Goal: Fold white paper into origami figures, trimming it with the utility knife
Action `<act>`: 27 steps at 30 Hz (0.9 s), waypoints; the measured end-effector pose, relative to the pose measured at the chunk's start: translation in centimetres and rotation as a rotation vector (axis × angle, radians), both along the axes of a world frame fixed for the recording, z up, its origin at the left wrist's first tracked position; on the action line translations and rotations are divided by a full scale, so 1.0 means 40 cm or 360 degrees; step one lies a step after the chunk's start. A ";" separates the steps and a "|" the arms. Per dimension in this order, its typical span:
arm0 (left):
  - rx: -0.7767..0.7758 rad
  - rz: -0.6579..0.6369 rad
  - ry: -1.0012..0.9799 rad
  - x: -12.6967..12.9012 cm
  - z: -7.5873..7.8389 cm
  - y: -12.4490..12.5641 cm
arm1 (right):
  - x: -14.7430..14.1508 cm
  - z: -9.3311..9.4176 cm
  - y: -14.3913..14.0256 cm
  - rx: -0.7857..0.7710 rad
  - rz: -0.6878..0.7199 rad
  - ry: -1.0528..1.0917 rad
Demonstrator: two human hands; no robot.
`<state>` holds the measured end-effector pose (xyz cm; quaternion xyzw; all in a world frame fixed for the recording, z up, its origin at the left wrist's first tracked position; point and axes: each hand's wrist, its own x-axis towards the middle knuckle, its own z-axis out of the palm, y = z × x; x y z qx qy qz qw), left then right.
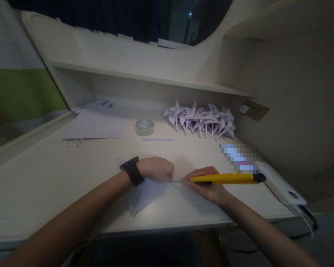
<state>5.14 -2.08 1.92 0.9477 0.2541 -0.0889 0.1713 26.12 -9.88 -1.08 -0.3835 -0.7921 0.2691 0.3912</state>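
My right hand (207,185) grips a yellow utility knife (225,179), its handle slanting out to the right past my wrist. The thin blade points left, its tip close by my left hand (158,169). That hand is closed, fingers curled under, and rests on a folded sheet of white paper (144,196) on the desk. A creased corner of the paper shows below my wrist, which wears a black watch; the rest of the sheet is partly hidden by the hand and forearm. Whether the blade touches the paper is hard to make out.
Paper pinwheels (200,118) lie heaped at the back right. A tape roll (144,127) and a thin paper strip (157,139) are near the middle, paper sheets (100,122) at the back left. A phone (236,157) and a white box-shaped device (281,185) with cables lie right.
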 end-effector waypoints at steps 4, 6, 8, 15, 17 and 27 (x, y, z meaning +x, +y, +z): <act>-0.0040 -0.0077 -0.0020 0.003 0.009 0.000 | -0.001 0.002 -0.002 -0.0002 0.0017 0.0013; -0.0047 -0.0111 -0.0027 0.003 0.010 -0.001 | -0.001 0.004 -0.003 -0.0009 0.0014 0.0018; -0.0030 -0.0116 -0.0028 0.002 0.010 -0.002 | -0.002 0.005 -0.003 -0.0018 0.0004 0.0035; -0.0032 -0.0029 -0.0035 -0.005 0.012 -0.006 | -0.003 0.010 -0.004 -0.0026 0.0032 0.0023; -0.0038 -0.0016 -0.0029 -0.006 0.012 -0.006 | -0.002 0.012 -0.004 -0.0011 0.0039 0.0010; -0.0026 -0.0047 0.0032 -0.002 0.019 -0.006 | -0.001 0.014 -0.003 -0.0048 0.0063 0.0033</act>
